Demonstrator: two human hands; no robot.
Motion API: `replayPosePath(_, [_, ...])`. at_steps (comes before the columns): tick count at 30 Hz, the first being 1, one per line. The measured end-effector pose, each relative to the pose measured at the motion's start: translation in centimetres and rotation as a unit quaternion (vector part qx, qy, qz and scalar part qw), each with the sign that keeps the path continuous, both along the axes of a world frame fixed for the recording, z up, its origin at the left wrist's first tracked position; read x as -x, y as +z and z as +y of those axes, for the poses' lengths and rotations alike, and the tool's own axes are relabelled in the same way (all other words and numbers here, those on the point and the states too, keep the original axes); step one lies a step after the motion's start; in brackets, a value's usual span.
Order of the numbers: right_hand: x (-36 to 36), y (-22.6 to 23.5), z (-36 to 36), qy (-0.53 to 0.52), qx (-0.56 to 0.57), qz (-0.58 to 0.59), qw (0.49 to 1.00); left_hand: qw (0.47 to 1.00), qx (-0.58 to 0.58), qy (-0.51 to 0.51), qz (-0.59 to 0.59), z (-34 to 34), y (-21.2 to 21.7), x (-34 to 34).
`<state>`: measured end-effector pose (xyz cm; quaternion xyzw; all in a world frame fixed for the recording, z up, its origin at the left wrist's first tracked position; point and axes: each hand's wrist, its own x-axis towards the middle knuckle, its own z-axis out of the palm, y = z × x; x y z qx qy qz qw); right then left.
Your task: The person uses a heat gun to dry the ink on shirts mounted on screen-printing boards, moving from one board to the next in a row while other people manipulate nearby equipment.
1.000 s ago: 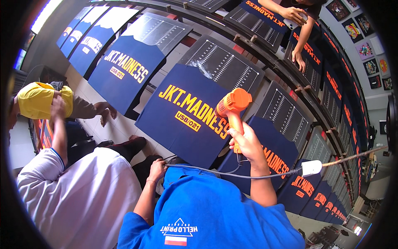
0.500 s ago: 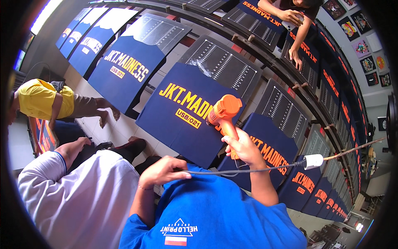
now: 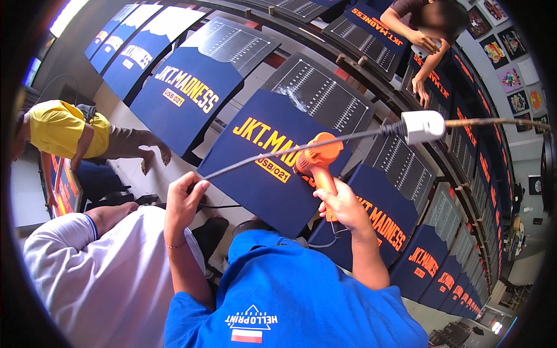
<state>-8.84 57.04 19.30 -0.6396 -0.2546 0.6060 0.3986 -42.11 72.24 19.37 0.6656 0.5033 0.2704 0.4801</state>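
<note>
My right hand [image 3: 343, 207] grips the handle of an orange heat gun [image 3: 316, 158], whose nozzle points at a navy shirt with orange lettering [image 3: 261, 168] stretched over a tilted board. My left hand [image 3: 184, 200] is closed around the grey power cable [image 3: 301, 148] and holds it up across the shirt. The cable runs up and right to a white plug connector [image 3: 423, 126], which hangs in the air. My blue shirt fills the lower middle of the view.
Rows of tilted boards with navy shirts [image 3: 185, 93] run from upper left to lower right. A person in a white shirt [image 3: 98, 278] sits close at my left, a person in yellow [image 3: 64, 130] beyond. Another person [image 3: 420, 35] leans on a board at the top right.
My left hand has come up from my chest and taken hold of the cable, lifting it. The white connector has swung from the lower right up to the upper right. The heat gun has barely shifted.
</note>
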Motion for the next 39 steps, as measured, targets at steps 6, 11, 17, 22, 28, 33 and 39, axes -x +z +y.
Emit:
replayPosePath(6, [-1.4,-0.3,1.8,-0.045,-0.007,-0.042,0.998,0.996,-0.065,0.064,0.005,3.4,0.4,1.9])
replayPosePath(11, [-1.9,-1.1,2.1,-0.084,0.017,-0.060,0.994,0.988,-0.132,0.083,0.004,5.8,0.4,3.1])
replayPosePath(17, [-2.1,-1.5,2.8,-0.064,0.004,-0.036,0.997,0.983,-0.150,0.103,-0.030,7.8,0.9,3.4])
replayPosePath(22, [-1.9,0.0,4.2,-0.058,-0.014,-0.039,0.997,0.984,-0.146,0.100,-0.018,8.1,1.3,2.8])
replayPosePath(28, [-0.5,1.1,2.3,0.007,0.022,0.034,0.999,0.985,-0.134,0.108,-0.014,8.1,1.1,1.8])
replayPosePath(33, [0.0,0.7,3.0,0.024,0.021,0.006,0.999,0.985,-0.139,0.103,-0.013,7.5,0.8,1.5])
replayPosePath(39, [0.1,0.3,3.7,0.032,0.010,0.012,0.999,0.984,-0.146,0.105,-0.007,7.4,0.7,2.1])
